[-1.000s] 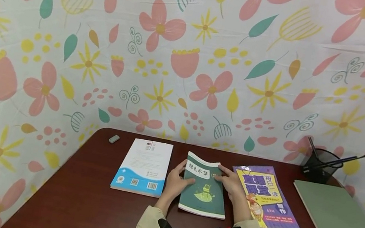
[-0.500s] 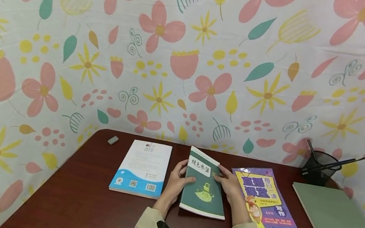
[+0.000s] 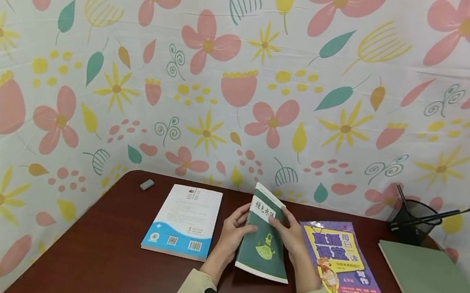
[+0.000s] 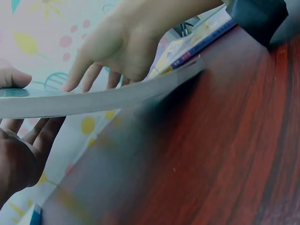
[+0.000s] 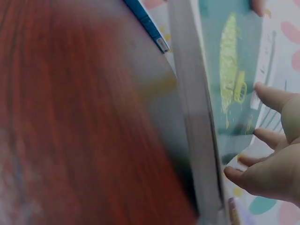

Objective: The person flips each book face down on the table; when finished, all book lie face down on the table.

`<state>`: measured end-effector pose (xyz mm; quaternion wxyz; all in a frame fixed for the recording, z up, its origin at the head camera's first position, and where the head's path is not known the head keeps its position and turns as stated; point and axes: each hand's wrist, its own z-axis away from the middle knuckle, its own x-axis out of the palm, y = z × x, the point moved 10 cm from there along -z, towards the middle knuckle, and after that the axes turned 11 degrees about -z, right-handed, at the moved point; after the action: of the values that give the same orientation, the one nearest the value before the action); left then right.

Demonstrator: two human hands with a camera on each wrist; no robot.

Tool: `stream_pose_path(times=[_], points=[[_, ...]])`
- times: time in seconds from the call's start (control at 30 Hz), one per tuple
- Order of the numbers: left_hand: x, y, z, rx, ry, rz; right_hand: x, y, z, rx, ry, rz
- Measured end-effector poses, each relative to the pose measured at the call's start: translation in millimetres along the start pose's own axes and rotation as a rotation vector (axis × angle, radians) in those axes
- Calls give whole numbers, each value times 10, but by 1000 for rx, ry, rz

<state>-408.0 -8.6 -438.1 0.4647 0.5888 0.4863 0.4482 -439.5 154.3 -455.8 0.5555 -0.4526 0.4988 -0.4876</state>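
Green book [image 3: 265, 238] sits mid-bench, long axis running six to twelve, tilted up on its right edge. Left hand [image 3: 234, 229] grips its nine o'clock edge; right hand [image 3: 294, 239] lies spread at three, equally near.

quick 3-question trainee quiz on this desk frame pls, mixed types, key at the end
1. True or false: the green book lies flat on the table.
2. Which book lies to the right of the green book? A) the blue-and-white book B) the purple-and-yellow book C) a red book
3. Fill in: the black mesh pen holder stands at the table's far ____ corner.

Key
1. False: its far end is tilted up, the left hand curled round its left edge and the right hand on its cover.
2. B
3. right
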Motion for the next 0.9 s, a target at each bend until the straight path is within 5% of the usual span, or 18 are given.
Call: stream_pose_path(times=[0.27, 0.57, 0.9], points=[[60, 203, -1, 57, 18, -49, 135, -314, 101, -121, -32, 40], [17, 256, -19, 90, 74, -33, 385, -514, 229, -206, -176, 24], [170, 418, 15, 131, -25, -37, 398, -719, 304, -255, -256, -82]])
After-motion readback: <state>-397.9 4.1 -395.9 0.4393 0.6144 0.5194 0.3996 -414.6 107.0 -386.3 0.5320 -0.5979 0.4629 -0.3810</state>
